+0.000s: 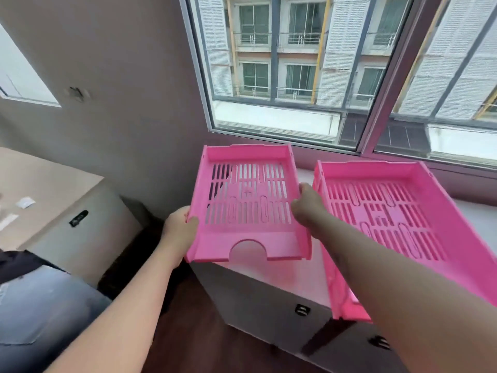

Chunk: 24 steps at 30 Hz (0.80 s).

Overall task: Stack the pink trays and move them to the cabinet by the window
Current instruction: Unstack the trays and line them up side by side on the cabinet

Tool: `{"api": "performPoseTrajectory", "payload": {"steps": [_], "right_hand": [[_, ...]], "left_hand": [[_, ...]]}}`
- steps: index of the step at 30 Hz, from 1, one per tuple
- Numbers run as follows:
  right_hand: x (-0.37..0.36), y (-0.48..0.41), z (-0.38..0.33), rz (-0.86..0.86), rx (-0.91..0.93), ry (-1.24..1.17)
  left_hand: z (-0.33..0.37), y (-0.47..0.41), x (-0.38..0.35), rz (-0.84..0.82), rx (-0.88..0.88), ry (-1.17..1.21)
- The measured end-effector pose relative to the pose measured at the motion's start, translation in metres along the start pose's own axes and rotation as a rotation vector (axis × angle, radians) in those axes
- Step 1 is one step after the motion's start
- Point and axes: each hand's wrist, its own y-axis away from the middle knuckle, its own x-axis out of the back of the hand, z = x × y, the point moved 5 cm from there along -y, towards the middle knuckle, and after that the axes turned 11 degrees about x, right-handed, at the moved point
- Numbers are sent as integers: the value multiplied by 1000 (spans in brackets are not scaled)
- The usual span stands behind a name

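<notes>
Left pink tray point(248, 203) in your grip, over left end of white cabinet point(269, 308) top; whether it rests there, cannot tell. Your left hand point(180, 227) clamps its near-left side wall; your right hand point(309, 204) grips its right wall. Second pink tray point(403, 224) just beside on right, on cabinet top, near end overhanging front edge, your right forearm crossing it. Window point(295, 76) directly behind cabinet. Desk point(40, 189) well off to left.

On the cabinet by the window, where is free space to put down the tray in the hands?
Bare top of the white cabinet shows under the held tray, left of the second tray. The right part is crowded by that tray, whose front corner overhangs the edge.
</notes>
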Motion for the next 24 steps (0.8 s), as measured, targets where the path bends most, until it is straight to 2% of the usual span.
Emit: {"api": "performPoseTrajectory", "payload": {"steps": [8,14,19,24], "right_hand": [[-120,3,-56,-53,-27,21],[-127,-54,-138,39,165,151],[-128,-95,-162,75,196,235],[-121,-104,-121,103,66,309]], "left_hand": [[-53,-51,90,75,45,3],[-10,-128,148,197,-98,53],[24,-170,145,175,-179,-11],[17,-180,108,49,-180,-82]]}}
